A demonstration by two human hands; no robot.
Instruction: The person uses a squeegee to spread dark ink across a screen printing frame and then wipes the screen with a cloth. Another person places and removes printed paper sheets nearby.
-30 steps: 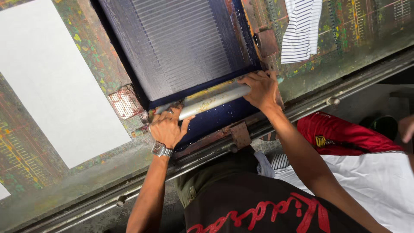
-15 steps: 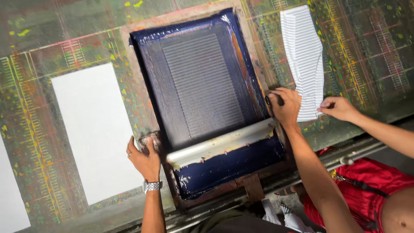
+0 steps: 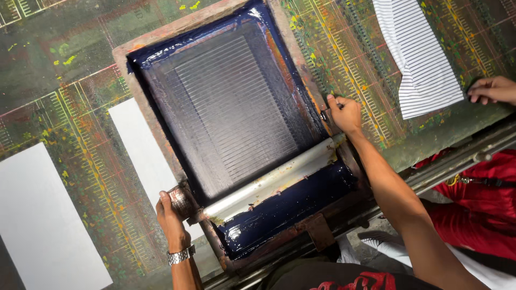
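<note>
Head view: screen frame [image 3: 141, 51] now sits further left on the table [image 3: 64, 80] than half a second ago, partly covering a white panel [image 3: 141, 156]. Left hand [image 3: 171, 217] is curled round the frame's near-left corner; right hand [image 3: 344, 111] pinches the right rail. Squeegee [image 3: 271, 182] lies loose across the frame between both hands, above the dark-blue ink [image 3: 290, 207]. Another person's hand [image 3: 492, 89] rests by a striped piece [image 3: 419, 53].
</note>
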